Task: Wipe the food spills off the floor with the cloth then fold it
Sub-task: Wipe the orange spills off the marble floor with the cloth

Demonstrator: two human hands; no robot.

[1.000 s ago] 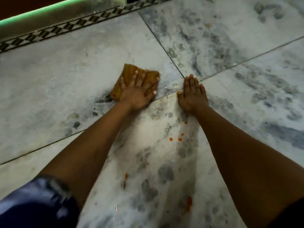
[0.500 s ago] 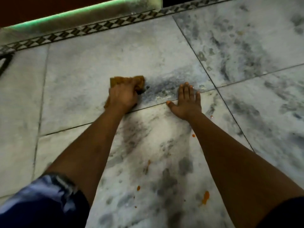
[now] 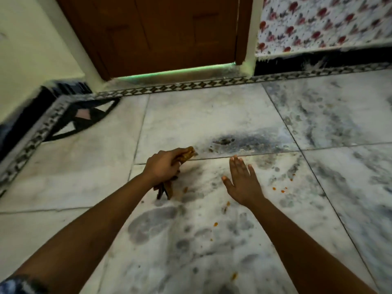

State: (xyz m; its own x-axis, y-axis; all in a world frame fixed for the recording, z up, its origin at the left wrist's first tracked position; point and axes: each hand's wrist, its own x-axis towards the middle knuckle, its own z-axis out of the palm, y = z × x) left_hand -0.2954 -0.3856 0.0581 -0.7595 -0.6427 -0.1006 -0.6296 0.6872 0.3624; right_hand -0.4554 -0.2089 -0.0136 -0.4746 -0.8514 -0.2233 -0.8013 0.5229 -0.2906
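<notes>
I see a white, grey-veined marble tile floor (image 3: 212, 115), polished smooth with a dull sheen, smeared wet and dark in one patch. The crumpled mustard-brown cloth (image 3: 186, 156) gripped in my left hand (image 3: 162, 167) looks soft, matt and damp-stained. Small orange food spills (image 3: 216, 224) look pasty on the stone. The brown wooden door (image 3: 169, 35) has a smooth satin finish. The red-flowered white wall covering (image 3: 322, 24) looks matt, possibly fabric or paper.
</notes>
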